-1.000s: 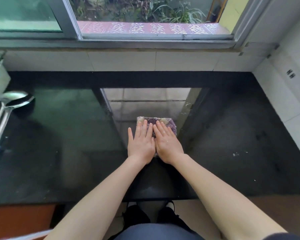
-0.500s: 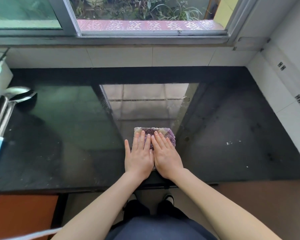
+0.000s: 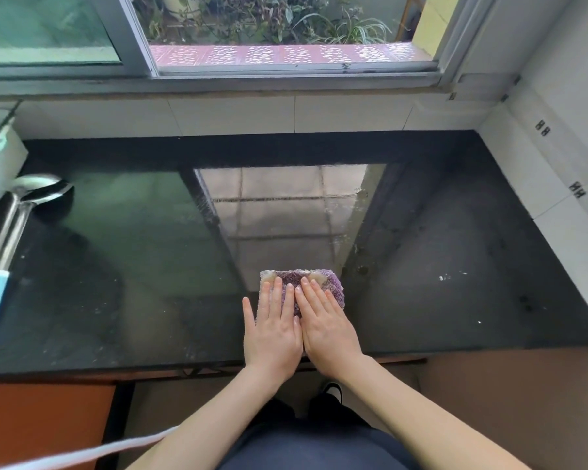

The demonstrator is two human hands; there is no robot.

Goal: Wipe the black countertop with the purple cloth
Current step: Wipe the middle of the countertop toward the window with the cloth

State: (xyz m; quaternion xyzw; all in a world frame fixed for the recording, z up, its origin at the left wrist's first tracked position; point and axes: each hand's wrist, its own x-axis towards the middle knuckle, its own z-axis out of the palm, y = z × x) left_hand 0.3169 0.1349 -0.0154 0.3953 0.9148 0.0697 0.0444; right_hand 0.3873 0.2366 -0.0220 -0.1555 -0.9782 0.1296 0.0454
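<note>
Pressing flat, fingers spread, left hand [image 3: 273, 329] and right hand [image 3: 326, 325] side by side on folded purple fuzzy cloth [image 3: 323, 283], lying near front edge of glossy black stone desk [image 3: 455, 300]. Judging mid-task (white specks [image 3: 445, 277] remaining at right, unwiped).

No text, label, brand or number can be read here. The only sign-like marks are small dark motifs printed on the white wall tiles [image 3: 553, 154] at the right: one pair near the corner and two more lower down. They look like little blocks of strokes, too small and blurred to make out as letters. The pink sill [image 3: 279, 54] outside the window carries only a white dotted pattern.
</note>
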